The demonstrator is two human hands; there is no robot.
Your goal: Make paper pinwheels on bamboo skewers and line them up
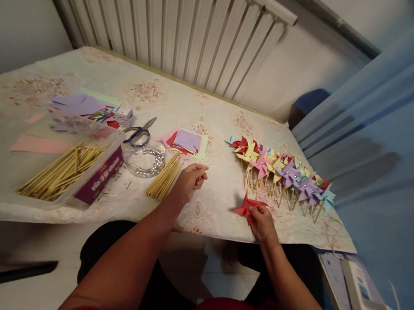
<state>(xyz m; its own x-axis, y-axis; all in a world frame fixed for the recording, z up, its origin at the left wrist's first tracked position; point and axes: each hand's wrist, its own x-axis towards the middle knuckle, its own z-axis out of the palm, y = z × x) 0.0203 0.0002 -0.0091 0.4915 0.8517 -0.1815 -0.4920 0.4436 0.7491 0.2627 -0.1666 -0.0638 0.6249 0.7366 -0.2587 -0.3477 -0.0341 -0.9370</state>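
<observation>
Between the thumb and fingers of my right hand (264, 224) is a red paper pinwheel (246, 206), held over the table's near edge. No stick shows on it. My left hand (192, 181) is raised over the table with its fingertips pinched together; whatever they hold, if anything, is too small to make out. Beside that hand lies a bundle of thin wooden sticks (164, 177). Just beyond it is a stack of coloured paper squares (188, 141). A round clear dish (146, 160) with small shiny pieces stands to the left of the sticks.
Finished pinwheels on sticks (283, 170) lie in a row at right. Scissors (141, 133) rest behind the dish. At left, a clear plastic box (103, 175) holds more sticks, with paper scraps (77, 105) and a small white box (124, 113) behind it. A radiator (183, 37) borders the table.
</observation>
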